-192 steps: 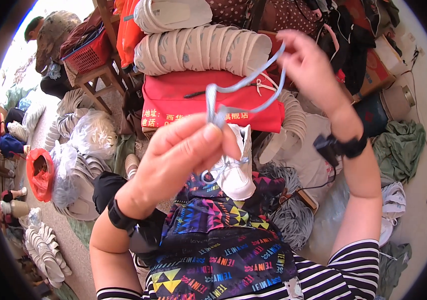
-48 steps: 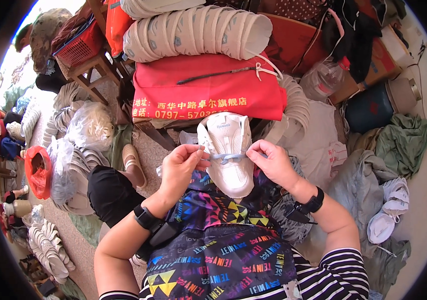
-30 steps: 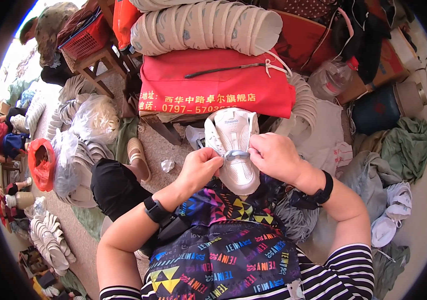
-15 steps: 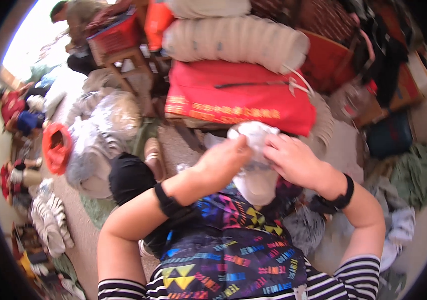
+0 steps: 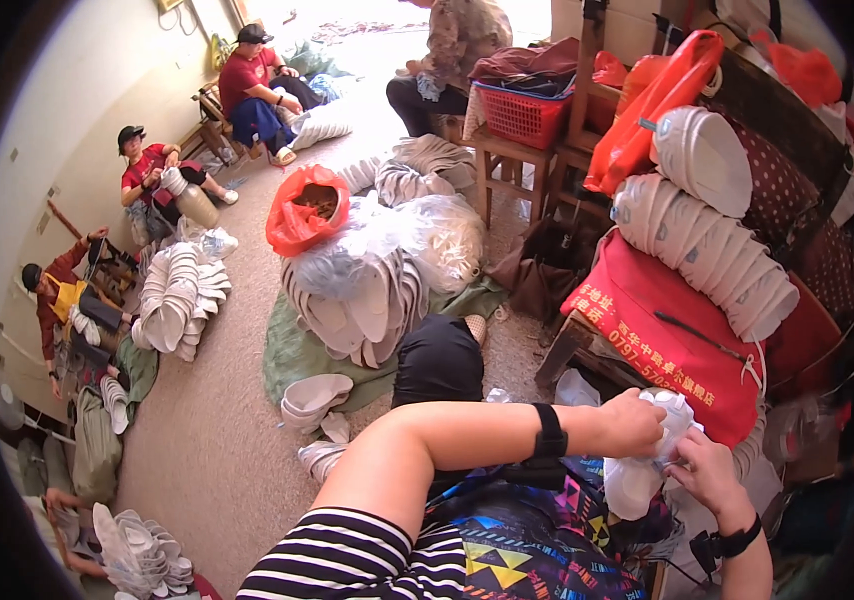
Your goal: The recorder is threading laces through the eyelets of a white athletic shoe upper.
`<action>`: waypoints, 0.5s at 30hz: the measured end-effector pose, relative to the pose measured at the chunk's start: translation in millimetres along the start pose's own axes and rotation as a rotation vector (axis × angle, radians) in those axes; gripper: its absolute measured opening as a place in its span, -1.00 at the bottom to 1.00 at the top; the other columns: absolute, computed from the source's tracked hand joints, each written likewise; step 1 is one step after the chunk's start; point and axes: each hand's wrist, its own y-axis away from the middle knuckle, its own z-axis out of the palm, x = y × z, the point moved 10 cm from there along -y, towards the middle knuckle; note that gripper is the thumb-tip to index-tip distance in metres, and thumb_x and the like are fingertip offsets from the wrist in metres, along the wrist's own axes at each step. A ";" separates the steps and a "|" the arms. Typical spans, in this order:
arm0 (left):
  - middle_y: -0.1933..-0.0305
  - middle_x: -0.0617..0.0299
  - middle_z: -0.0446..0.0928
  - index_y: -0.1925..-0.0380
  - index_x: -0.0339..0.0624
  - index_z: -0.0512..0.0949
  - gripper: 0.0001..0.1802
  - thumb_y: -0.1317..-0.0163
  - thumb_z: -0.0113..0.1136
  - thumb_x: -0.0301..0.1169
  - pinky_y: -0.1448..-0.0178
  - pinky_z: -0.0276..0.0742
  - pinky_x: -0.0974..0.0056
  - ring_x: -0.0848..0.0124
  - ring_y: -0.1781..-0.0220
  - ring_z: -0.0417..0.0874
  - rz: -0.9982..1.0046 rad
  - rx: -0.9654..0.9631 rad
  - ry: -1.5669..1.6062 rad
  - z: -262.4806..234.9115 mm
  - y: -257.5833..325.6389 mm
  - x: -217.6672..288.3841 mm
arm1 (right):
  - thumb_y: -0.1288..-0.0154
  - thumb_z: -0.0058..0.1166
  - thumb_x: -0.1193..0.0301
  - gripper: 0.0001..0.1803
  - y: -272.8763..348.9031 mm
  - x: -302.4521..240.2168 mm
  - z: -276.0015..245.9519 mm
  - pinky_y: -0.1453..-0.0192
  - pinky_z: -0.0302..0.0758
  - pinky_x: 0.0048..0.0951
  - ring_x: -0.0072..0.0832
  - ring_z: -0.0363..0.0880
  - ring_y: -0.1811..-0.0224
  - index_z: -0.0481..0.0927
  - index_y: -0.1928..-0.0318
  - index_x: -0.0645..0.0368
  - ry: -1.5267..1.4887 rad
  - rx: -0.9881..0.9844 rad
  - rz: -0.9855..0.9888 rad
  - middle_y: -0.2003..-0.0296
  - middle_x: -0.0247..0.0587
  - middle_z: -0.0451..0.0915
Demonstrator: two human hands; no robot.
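Over my lap, at the lower right, both hands are closed on a white cup-shaped fabric piece point(image 5: 677, 408). My left hand point(image 5: 630, 424) pinches its left side, and my right hand point(image 5: 705, 466) grips it from the lower right. Some of my fingertips are hidden by the crumpled material. Just below my left hand hangs a smooth, pale, rounded piece point(image 5: 631, 488); whether it is joined to the held one, I cannot tell. A red cloth with yellow print point(image 5: 662, 340) covers a low wooden bench beyond my hands, and a long nested row of similar white pieces point(image 5: 702, 255) lies on it.
Left of my knee, a pile of nested white pieces point(image 5: 362, 315) sits on green cloth, with an orange-red plastic bag point(image 5: 287, 225) on top. A red basket point(image 5: 522, 115) rests on a wooden chair point(image 5: 507, 165). Several people sit along the far left, beside more stacks point(image 5: 172, 300).
My view has swung left, so the bench and my hands now appear farther right and the seated people show clearly. Both hands still hold the white piece.
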 end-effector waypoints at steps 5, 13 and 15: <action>0.18 0.27 0.52 0.43 -0.03 0.72 -0.83 0.01 0.24 -0.28 0.04 0.30 0.09 0.22 0.02 0.51 -0.059 0.085 -0.155 4.4 -7.1 0.2 | 0.00 0.34 0.34 -0.79 -4.6 19.5 12.7 0.25 0.52 -0.22 -0.20 0.60 0.28 0.59 0.43 0.14 -0.053 0.033 0.047 0.22 -0.22 0.53; 0.19 0.16 0.50 0.50 -0.19 0.66 -0.83 0.00 0.25 -0.32 0.09 0.34 0.10 0.19 -0.03 0.43 -0.305 0.284 0.199 -2.2 12.8 -16.9 | 0.00 0.21 0.50 -0.88 5.2 44.2 26.3 0.24 0.43 -0.39 -0.38 0.46 0.32 0.56 0.51 0.30 -0.431 0.363 0.269 0.38 -0.23 0.39; 0.19 0.10 0.50 0.52 -0.20 0.66 -0.82 -0.01 0.25 -0.32 0.06 0.37 0.08 0.14 -0.02 0.45 -0.343 0.368 0.345 0.1 13.8 -18.6 | 0.00 0.21 0.52 -0.89 13.0 50.1 31.3 0.23 0.41 -0.41 -0.39 0.43 0.31 0.56 0.51 0.31 -0.470 0.438 0.291 0.38 -0.24 0.38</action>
